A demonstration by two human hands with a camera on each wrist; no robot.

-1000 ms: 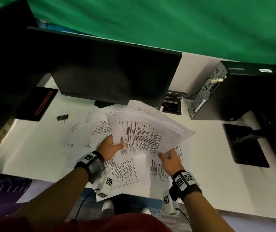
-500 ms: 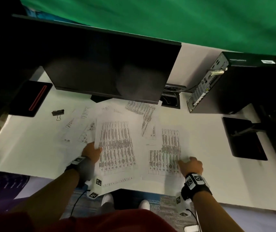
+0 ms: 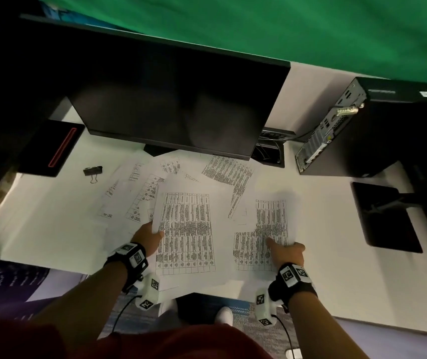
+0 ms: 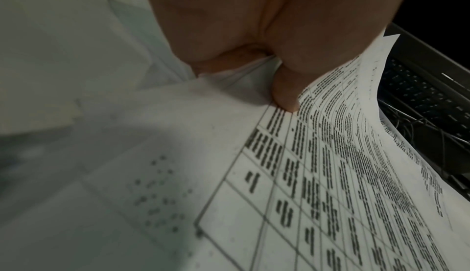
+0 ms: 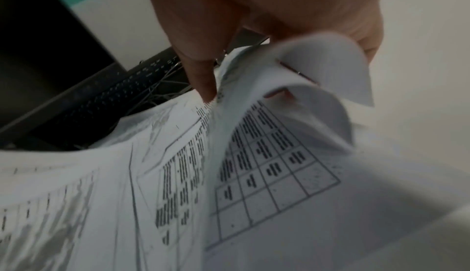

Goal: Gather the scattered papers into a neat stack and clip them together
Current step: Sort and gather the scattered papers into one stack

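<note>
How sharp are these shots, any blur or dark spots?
Head view: dim, wide-angle bending, table text on the papers readable as rows only. Left wrist: left hand close and soft, shadow across the sheet. Right wrist: curled sheet by the right hand motion-blurred.

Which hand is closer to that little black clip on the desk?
Left. The left hand holds sheets just right of and nearer than the binder clip; the right hand is much farther right across the papers.

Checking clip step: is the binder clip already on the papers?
No, the binder clip lies alone on the desk, left of the scattered papers, touching none.
</note>
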